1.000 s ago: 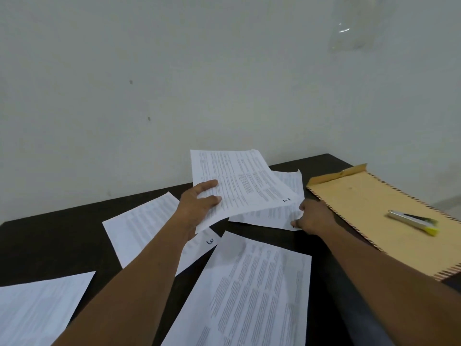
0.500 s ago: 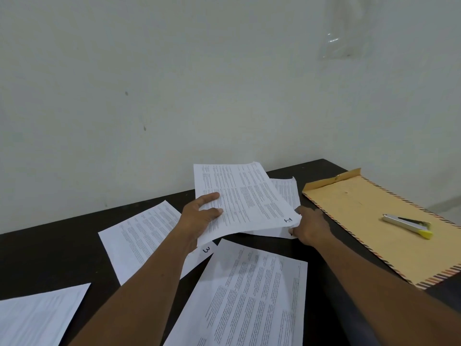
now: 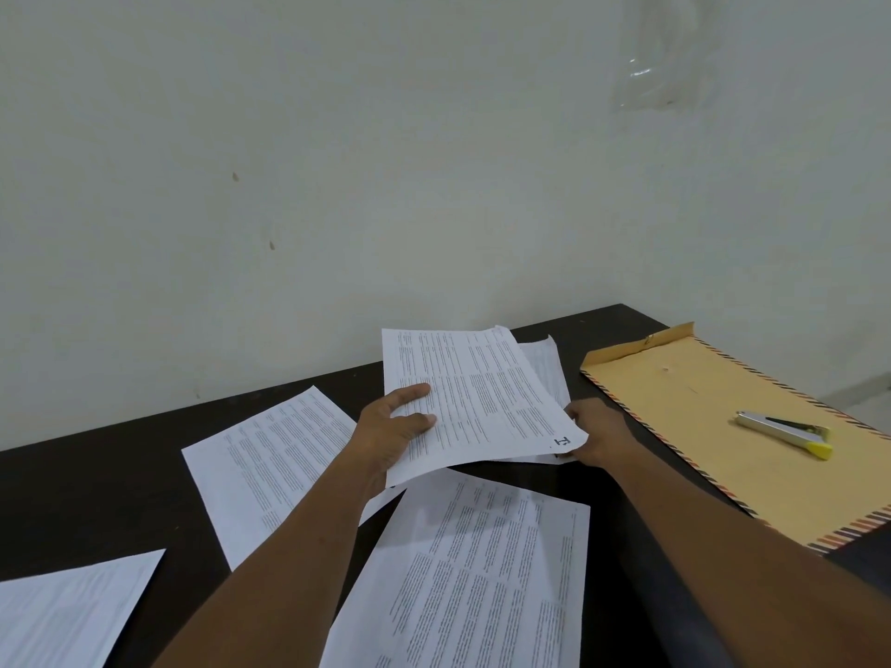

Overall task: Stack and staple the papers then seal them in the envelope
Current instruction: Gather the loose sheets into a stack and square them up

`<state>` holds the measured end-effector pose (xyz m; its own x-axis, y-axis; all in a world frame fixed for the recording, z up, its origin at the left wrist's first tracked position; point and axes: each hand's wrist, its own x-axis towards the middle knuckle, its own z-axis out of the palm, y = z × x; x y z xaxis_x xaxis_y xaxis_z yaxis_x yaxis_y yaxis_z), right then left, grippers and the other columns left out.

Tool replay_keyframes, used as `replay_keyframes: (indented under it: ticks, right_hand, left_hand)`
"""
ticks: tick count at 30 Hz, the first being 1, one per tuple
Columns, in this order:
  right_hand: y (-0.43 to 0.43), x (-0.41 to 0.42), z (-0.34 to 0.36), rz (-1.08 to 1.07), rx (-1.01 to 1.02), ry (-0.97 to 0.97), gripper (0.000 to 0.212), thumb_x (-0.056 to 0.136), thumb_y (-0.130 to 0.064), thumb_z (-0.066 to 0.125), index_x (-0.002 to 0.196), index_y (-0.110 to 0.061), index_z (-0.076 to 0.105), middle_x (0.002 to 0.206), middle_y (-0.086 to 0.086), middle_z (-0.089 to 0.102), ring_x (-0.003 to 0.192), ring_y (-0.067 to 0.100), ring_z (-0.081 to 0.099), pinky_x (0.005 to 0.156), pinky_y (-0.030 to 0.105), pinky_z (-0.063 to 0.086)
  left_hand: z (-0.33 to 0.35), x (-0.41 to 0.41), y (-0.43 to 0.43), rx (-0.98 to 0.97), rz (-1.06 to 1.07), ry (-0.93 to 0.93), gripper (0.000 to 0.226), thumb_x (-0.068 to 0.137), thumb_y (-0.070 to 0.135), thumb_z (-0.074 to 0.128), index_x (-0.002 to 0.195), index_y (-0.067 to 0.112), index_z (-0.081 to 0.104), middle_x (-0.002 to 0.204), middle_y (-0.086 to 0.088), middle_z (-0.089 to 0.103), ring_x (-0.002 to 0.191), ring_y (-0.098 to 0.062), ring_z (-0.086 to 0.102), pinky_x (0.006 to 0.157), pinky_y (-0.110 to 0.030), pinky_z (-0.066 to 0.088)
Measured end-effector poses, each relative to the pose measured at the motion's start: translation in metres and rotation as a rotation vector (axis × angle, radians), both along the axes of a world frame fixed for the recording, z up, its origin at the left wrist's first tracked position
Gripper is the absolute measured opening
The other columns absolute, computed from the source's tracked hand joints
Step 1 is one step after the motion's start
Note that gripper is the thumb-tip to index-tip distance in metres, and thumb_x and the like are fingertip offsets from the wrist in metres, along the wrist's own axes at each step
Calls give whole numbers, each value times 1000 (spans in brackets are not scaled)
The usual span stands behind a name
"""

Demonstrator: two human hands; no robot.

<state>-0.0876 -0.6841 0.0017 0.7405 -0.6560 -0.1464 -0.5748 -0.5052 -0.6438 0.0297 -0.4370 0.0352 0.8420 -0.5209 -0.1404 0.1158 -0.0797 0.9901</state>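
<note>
Left hand (image 3: 390, 426) grip on sheet (image 3: 482, 402) marked "1", right hand (image 3: 598, 431) at corner

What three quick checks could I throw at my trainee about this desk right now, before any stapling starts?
1. True or false: the stapler lies on the envelope.
2. Fill in: the ___ hand holds the sheet marked 1.
3. Away from the hands, how many loose sheets lie on the table? A. one B. three C. six
Key: 1 true; 2 left hand; 3 B.
</note>
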Motion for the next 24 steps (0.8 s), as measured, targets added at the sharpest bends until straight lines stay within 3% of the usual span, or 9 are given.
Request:
replay_keyframes:
  ticks: [7,9,11,13,16,19,22,24]
  right_hand:
    - [4,4,-6,10,-5,-3,23,82,-18,79,102,-12,70,100,8,72,80,21,71,72,37,62]
    - [6,2,-4,-19,-88,-2,13,87,-18,72,99,-15,69,103,7,71,85,20,68,76,39,61]
    - [5,0,-3,-37,-110,-24,20,86,-16,72,105,-17,67,111,8,69,93,20,66,81,41,59]
    - [4,-2,1,-21,66,-139,44,83,-14,76,123,-16,58,117,10,65,99,21,64,82,40,57]
    - [12,-9,24,-77,607,-398,67,88,-2,67,147,-14,37,127,15,59,104,26,64,70,35,57]
    - [20,-14,45,-38,951,-587,44,95,7,48,139,1,49,126,19,64,102,28,70,66,33,59]
    - [32,-19,54,24,1165,-739,32,98,5,42,124,2,61,118,18,70,104,29,71,65,32,61]
    - [36,-20,58,79,1207,-771,33,98,6,40,122,-2,62,119,17,70,109,30,69,80,41,61]
  left_hand:
    - [-5,3,1,18,19,6,40,89,4,72,120,28,70,128,-1,62,99,-21,68,64,-24,59]
    - [-5,4,2,25,20,-2,39,89,5,72,122,27,70,127,0,61,100,-20,67,64,-23,58]
    - [-6,4,3,48,26,-13,38,90,7,71,123,26,69,125,2,59,98,-18,65,61,-19,56]
    - [-8,5,4,42,32,-2,38,91,6,71,124,25,69,123,1,60,96,-17,64,56,-17,55]
    - [-6,4,2,-3,38,40,38,90,4,71,123,22,69,125,-3,64,99,-21,68,62,-26,60]
    - [-5,-1,-3,-21,59,54,37,89,4,72,121,22,70,126,-6,65,102,-24,69,70,-36,61]
    - [-4,-5,-9,-46,93,86,38,88,3,73,120,23,70,120,-4,67,98,-23,70,67,-36,61]
    - [0,-6,-10,-38,86,75,38,88,4,72,121,24,69,117,-1,66,96,-21,70,60,-31,60]
